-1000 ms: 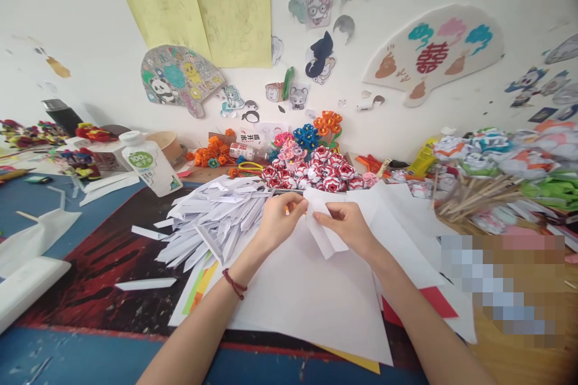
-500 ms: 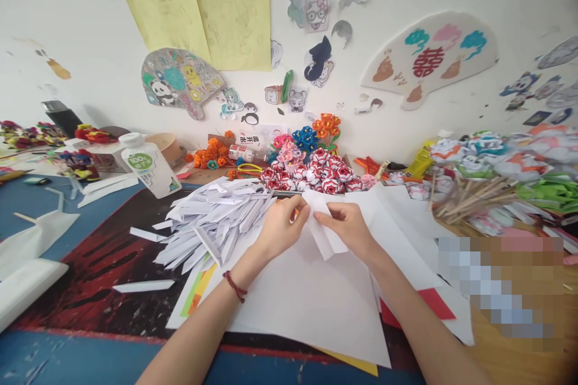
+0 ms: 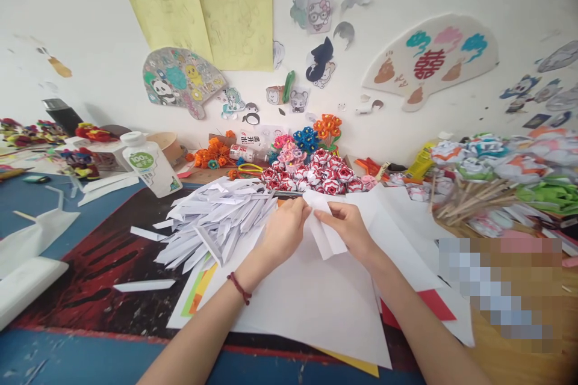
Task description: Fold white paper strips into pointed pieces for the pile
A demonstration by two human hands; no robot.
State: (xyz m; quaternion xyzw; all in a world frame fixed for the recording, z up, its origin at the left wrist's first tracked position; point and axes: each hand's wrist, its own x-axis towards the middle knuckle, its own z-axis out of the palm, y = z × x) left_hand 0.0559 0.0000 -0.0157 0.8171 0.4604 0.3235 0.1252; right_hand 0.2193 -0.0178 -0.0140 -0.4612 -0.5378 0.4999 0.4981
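Both hands are on a small white piece of creased paper (image 3: 326, 240) held above a large white sheet (image 3: 311, 301). My left hand (image 3: 284, 225), with a dark red cord bracelet at the wrist, is closed at the paper's upper left edge. My right hand (image 3: 345, 225) pinches the same paper from the right, its thumb lying on the front face. A lengthwise fold line runs down the paper. Left of my left hand lies a heap of folded white paper strips (image 3: 217, 219).
Red-and-white paper flowers (image 3: 316, 174) stand behind the hands, with a white bottle (image 3: 151, 165) at the left. More white sheets (image 3: 401, 240) and a red sheet (image 3: 438, 305) lie to the right. Wooden sticks (image 3: 469, 198) and bundled flowers (image 3: 487, 147) sit farther right.
My left hand's fingers have curled in closer and its wrist has turned, closing the gap that showed between thumb and fingers. My right hand keeps its hold.
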